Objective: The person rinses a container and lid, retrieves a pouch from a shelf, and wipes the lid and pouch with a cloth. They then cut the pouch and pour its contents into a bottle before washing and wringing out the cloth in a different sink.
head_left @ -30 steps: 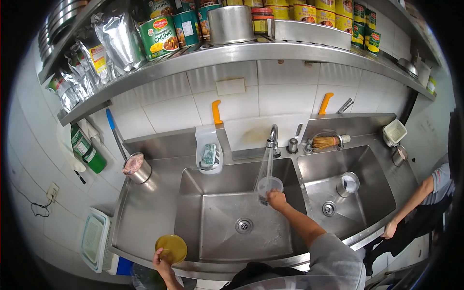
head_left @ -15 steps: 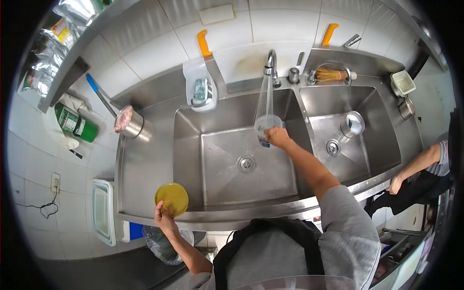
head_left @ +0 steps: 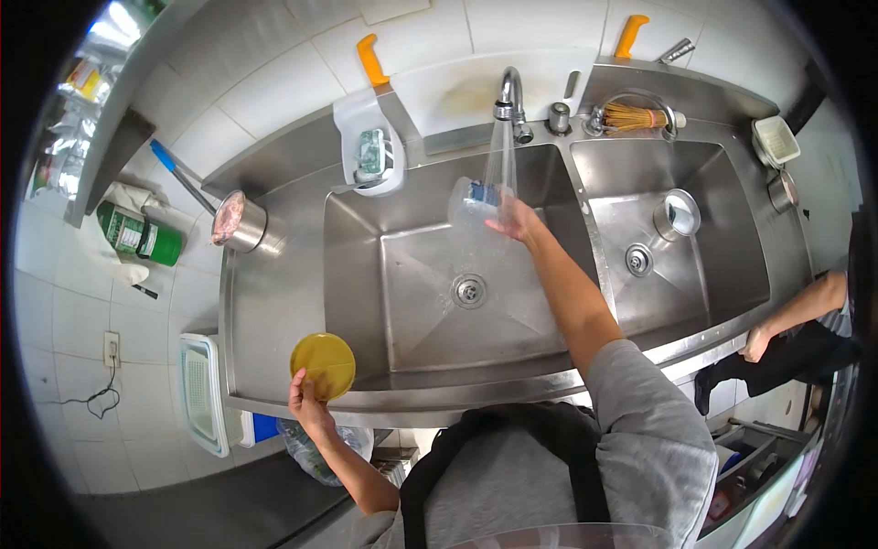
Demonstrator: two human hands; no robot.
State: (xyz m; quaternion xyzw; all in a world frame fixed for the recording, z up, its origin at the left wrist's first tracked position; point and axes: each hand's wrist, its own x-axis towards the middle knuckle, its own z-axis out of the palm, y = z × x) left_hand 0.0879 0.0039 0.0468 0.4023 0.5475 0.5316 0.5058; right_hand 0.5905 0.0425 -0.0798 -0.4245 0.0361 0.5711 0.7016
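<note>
My right hand (head_left: 516, 222) grips a clear plastic container (head_left: 464, 206) with a dark blue label, tilted on its side under the running faucet (head_left: 508, 96). Water streams down over it into the large left sink basin (head_left: 430, 343). Over the counter's front left edge, my left hand (head_left: 309, 403) pinches a round yellow lid (head_left: 326, 364) by its rim, fingers wrapped on its lower side.
A metal cup (head_left: 677, 215) sits in the right basin. A meat-filled metal pot (head_left: 240, 222) stands on the left counter. Behind the sinks are a white sponge holder (head_left: 370, 151) and a bamboo whisk (head_left: 634, 117). Another person's hand (head_left: 755, 344) is at the right.
My right hand has turned the clear container from roughly upright onto its side and moved it slightly left and up. My left hand still holds the yellow lid.
</note>
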